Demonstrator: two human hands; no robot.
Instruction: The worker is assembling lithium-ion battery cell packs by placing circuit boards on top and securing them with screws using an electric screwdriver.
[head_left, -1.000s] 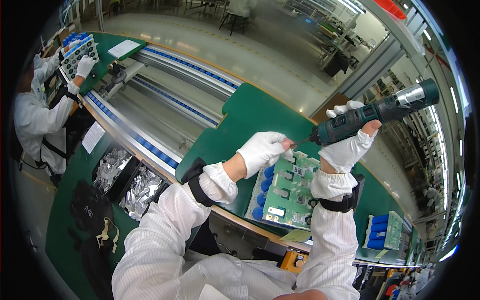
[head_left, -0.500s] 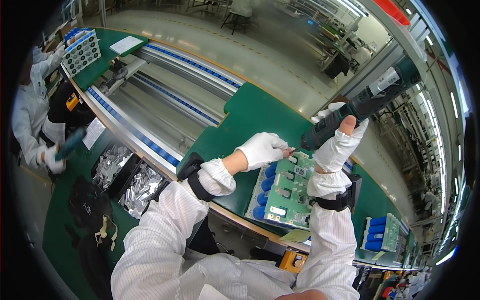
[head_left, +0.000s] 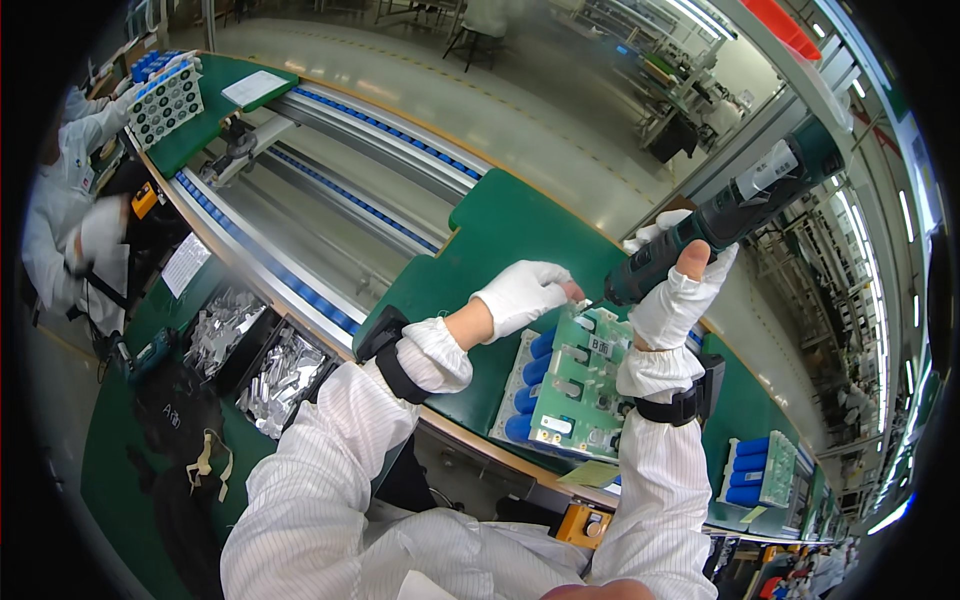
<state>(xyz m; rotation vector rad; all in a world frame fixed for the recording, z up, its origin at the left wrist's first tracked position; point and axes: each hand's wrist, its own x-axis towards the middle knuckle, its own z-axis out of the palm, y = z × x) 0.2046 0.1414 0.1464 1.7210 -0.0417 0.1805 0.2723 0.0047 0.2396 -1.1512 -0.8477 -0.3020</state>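
Both gloved hands raised together, forearms reaching up from the lower edge.

The left hand [head_left: 522,294] wears a white glove, palm turned down, fingers curled and pinched together at the tips, which point to the right. Its forearm runs up from the lower left in a white striped sleeve with a dark band just below the elastic cuff, and a strip of bare wrist shows between cuff and glove. The right hand [head_left: 680,290], also in a white glove, is closed in a fist-like grip, thumb up. Its forearm stands almost upright, a dark strap around the sleeve below the cuff. The two hands are near each other, fingertips almost meeting.
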